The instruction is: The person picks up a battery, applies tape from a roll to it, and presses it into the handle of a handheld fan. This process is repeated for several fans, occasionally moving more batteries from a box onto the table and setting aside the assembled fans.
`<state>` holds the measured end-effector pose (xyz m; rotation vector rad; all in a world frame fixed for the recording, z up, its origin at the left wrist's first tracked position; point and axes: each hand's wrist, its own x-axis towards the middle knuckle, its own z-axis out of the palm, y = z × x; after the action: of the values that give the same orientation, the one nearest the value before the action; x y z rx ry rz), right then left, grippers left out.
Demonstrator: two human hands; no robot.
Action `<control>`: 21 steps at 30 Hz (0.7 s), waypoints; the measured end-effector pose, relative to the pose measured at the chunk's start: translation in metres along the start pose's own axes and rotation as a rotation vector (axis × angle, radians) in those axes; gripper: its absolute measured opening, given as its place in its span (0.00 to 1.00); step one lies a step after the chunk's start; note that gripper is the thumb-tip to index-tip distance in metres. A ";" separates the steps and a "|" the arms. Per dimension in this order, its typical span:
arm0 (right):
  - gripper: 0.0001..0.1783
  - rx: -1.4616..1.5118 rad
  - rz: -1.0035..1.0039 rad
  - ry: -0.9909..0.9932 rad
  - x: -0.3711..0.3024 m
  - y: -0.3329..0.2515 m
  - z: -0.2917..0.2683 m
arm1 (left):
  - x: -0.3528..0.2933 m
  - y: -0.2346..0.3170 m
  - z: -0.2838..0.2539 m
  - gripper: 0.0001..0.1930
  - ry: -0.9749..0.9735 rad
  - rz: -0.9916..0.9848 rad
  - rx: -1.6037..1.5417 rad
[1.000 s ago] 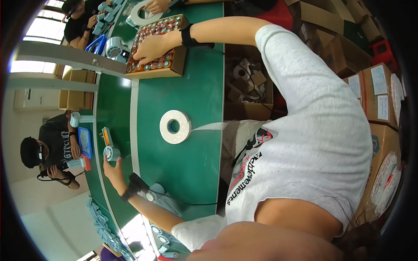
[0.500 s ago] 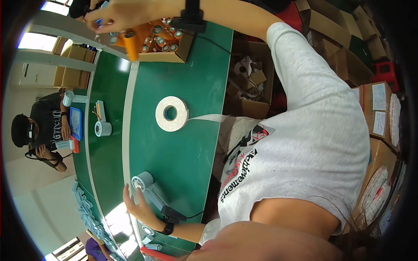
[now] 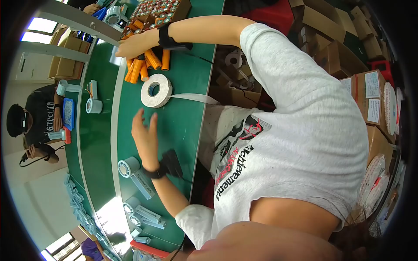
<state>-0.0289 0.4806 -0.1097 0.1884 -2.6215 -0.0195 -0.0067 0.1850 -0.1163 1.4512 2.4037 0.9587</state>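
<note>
My right hand [image 3: 137, 45] reaches in from the top of the view, over a bunch of orange cylindrical battery cells [image 3: 138, 69] on the green table. Its fingers point down and are mostly hidden, so a grip does not show. Just below the cells lies a roll of white tape [image 3: 162, 95], its loose strip running toward my body. My left hand [image 3: 146, 138] hovers below the roll, fingers stretched and apart, holding nothing. Close to my left wrist a pale blue handheld fan [image 3: 141, 183] lies on the table.
A cardboard box of orange cells [image 3: 179, 11] stands at the top. More pale blue fans [image 3: 146, 213] and a red-edged tray [image 3: 148, 248] are at the bottom. An open carton of scraps [image 3: 241, 93] sits by the table edge. Across the table a person [image 3: 41, 108] sits beside a blue tray [image 3: 68, 114].
My left hand has left the fan and moved up toward the tape roll. My right hand has come down from the box; orange cells now lie beside the roll. The view has shifted.
</note>
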 end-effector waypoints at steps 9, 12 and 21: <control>0.15 0.115 0.561 -0.528 -0.075 -0.078 -0.064 | 0.048 0.008 -0.010 0.20 -0.320 -0.285 0.122; 0.14 0.299 0.621 -0.405 -0.090 -0.073 -0.050 | 0.018 -0.005 -0.040 0.20 -0.339 -0.338 -0.145; 0.20 1.635 0.621 -0.010 -0.134 -0.131 -0.075 | -0.056 -0.061 -0.043 0.12 0.313 -0.087 -0.896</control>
<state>0.1405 0.3709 -0.1158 -0.1072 -1.8914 2.2217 -0.0425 0.0997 -0.1293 0.8846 1.7301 1.9890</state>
